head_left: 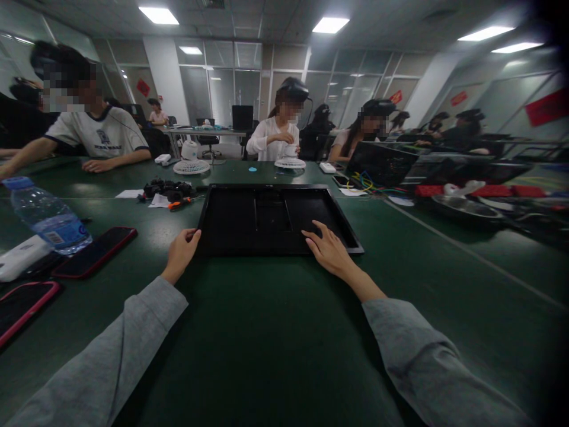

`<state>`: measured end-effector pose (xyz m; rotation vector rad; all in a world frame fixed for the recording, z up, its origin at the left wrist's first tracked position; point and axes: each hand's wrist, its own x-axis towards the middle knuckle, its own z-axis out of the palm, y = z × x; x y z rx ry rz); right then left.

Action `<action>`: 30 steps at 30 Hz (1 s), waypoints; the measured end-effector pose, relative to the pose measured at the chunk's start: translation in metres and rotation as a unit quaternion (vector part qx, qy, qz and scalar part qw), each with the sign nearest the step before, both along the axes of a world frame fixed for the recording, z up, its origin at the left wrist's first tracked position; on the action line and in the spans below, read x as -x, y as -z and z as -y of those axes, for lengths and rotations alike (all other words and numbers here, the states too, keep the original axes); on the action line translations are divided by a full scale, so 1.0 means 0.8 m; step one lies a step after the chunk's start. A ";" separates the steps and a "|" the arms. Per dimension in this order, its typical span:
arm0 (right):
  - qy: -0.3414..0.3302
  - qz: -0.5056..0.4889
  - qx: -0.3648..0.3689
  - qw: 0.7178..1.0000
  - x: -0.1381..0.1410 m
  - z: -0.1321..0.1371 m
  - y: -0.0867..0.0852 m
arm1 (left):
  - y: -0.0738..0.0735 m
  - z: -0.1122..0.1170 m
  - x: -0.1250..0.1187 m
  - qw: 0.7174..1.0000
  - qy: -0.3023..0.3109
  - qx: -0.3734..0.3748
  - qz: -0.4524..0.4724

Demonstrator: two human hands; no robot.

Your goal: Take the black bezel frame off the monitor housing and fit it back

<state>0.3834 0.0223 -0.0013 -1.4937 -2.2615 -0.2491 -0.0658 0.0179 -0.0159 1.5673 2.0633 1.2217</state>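
Observation:
A shallow black rectangular shell with raised rims, looking like a monitor's back cover (226, 222), lies flat on the green table in front of me. At its left front corner my left hand (181, 252) pinches the rim, the fingers partly hidden behind the thumb side. Over the front right part of the cover, my right hand (329, 246) has its fingers spread apart and grips nothing. Whether its fingertips touch the cover's inside is hard to tell.
To my left are a water bottle (48, 216), a phone (98, 252) and a red-edged phone (24, 305). Beyond the cover lie black cables (166, 190) and white fan parts (191, 167). At right are a dark panel (382, 166) and a metal pan (466, 207). Several people sit around.

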 end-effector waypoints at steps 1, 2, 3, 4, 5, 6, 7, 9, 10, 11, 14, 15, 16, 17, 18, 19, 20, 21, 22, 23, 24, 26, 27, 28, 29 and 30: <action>0.001 0.000 0.000 1.000 0.000 0.000 0.001 | 0.000 0.000 0.000 1.000 0.001 0.000 0.001; 0.002 0.001 0.001 1.000 -0.001 -0.001 0.001 | -0.001 0.000 -0.001 1.000 0.002 0.001 0.002; 0.003 0.002 0.001 1.000 -0.001 -0.001 0.002 | -0.001 0.001 -0.001 1.000 0.002 0.002 0.004; 0.003 0.003 0.001 1.000 -0.001 -0.001 0.002 | -0.002 0.001 -0.001 1.000 0.002 0.002 0.006; 0.004 0.004 0.000 1.000 -0.001 -0.001 0.003 | -0.003 0.002 -0.002 1.000 0.002 0.003 0.008; 0.004 0.005 -0.002 1.000 -0.001 -0.002 0.003 | -0.003 0.002 -0.002 1.000 0.001 0.003 0.009; 0.003 0.005 -0.004 1.000 -0.001 -0.002 0.003 | -0.004 0.002 -0.003 1.000 0.000 0.004 0.009; 0.002 0.005 -0.009 1.000 -0.001 -0.001 0.003 | -0.004 0.003 -0.003 1.000 -0.002 0.007 0.008; 0.002 0.005 -0.010 1.000 -0.001 -0.001 0.003 | -0.005 0.003 -0.003 1.000 -0.002 0.008 0.006; 0.002 0.004 -0.010 1.000 0.000 -0.001 0.003 | -0.005 0.003 -0.003 1.000 -0.002 0.009 0.005; 0.002 0.003 -0.004 1.000 0.000 -0.001 0.002 | -0.004 0.003 -0.003 1.000 -0.004 0.012 0.002; 0.003 0.003 -0.002 1.000 0.000 -0.001 0.002 | -0.004 0.003 -0.003 1.000 -0.004 0.011 0.000; 0.003 0.004 -0.001 1.000 0.000 -0.001 0.002 | -0.004 0.002 -0.003 1.000 -0.003 0.008 0.000; 0.005 0.004 -0.002 1.000 0.000 -0.001 0.002 | -0.004 0.002 -0.003 1.000 -0.001 0.005 0.000; 0.006 0.005 -0.003 1.000 0.000 -0.001 0.002 | -0.004 0.002 -0.003 1.000 0.000 0.001 0.000; 0.007 0.006 -0.006 1.000 0.000 -0.001 0.003 | -0.004 0.002 -0.003 1.000 0.000 -0.003 -0.001; 0.008 0.008 -0.008 1.000 0.000 -0.001 0.003 | -0.004 0.002 -0.003 1.000 -0.001 -0.005 -0.002; 0.010 0.010 -0.009 1.000 0.001 -0.001 0.003 | -0.004 0.002 -0.003 1.000 -0.001 -0.005 -0.003; 0.012 0.012 -0.009 1.000 0.001 -0.001 0.002 | -0.003 0.002 -0.003 1.000 -0.001 -0.004 -0.003; 0.014 0.014 -0.009 1.000 0.001 -0.001 0.002 | -0.003 0.001 -0.002 1.000 0.000 -0.004 -0.002; 0.015 0.015 -0.007 1.000 0.001 -0.001 0.002 | -0.002 0.001 -0.002 1.000 0.002 -0.005 0.000; 0.015 0.016 -0.004 1.000 0.001 0.000 0.001 | 0.000 0.000 -0.001 1.000 0.006 -0.008 0.004; 0.015 0.015 -0.004 1.000 0.001 0.000 0.001 | 0.000 0.000 0.000 1.000 0.006 -0.009 0.006; 0.014 0.015 -0.005 1.000 0.001 0.000 0.001 | 0.001 -0.001 0.000 1.000 0.006 -0.008 0.006; 0.014 0.014 -0.006 1.000 0.001 0.000 0.001 | 0.001 -0.001 0.000 1.000 0.006 -0.006 0.006; 0.013 0.014 -0.007 1.000 0.001 -0.001 0.001 | 0.000 0.000 0.000 1.000 0.004 -0.005 0.005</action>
